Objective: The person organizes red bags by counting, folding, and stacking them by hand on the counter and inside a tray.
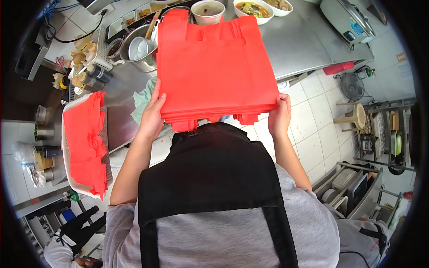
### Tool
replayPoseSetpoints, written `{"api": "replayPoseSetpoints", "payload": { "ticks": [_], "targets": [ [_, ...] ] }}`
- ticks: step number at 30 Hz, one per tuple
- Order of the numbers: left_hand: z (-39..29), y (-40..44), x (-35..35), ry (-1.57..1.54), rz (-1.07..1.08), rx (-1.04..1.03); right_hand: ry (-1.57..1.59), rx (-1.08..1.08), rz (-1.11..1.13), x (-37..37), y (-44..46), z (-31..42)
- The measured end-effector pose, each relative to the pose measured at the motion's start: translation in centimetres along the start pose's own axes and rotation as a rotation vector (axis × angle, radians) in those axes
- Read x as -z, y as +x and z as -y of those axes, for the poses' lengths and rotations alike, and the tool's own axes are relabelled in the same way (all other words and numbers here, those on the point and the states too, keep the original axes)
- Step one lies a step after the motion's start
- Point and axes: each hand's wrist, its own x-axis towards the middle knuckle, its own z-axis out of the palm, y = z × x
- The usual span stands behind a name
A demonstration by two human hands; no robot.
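Observation:
A thick stack of flat red fabric bags (214, 67) is held up in front of me, handles pointing away. My left hand (153, 112) grips its near left corner, thumb on top and fingers partly out of sight beneath. At the near right corner, my right hand (280, 115) is closed on the stack's edge. More red bags (85, 140) lie folded in a white basket (68, 172) to my left. A pale green cloth (144, 100) rests on the steel counter beside my left hand.
On the steel counter (299, 40) stand a metal pot (149, 62), a white bowl (208, 10) and a soup bowl (254, 10). Sauce bottles (91, 73) crowd the left. A fan (352, 85) and a beige stool (355, 115) are at right. Other people (67, 243) are behind me.

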Motion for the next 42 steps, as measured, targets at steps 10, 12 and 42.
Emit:
{"api": "replayPoseSetpoints", "payload": {
  "ticks": [10,12,42],
  "targets": [
    [-2.3,-3.6,2.4,0.466,-0.268,-0.261,-0.489,0.233,-0.303,0.0,2.2,3.4],
    [-3.9,-5.4,3.3,0.763,-0.284,-0.427,-0.514,0.362,-0.272,-0.9,3.6,4.8],
    [-6.4,-34.3,42.8,0.472,-1.098,-0.419,-1.526,0.739,1.597,-59.8,-36.8,-26.1]
  ]
}}
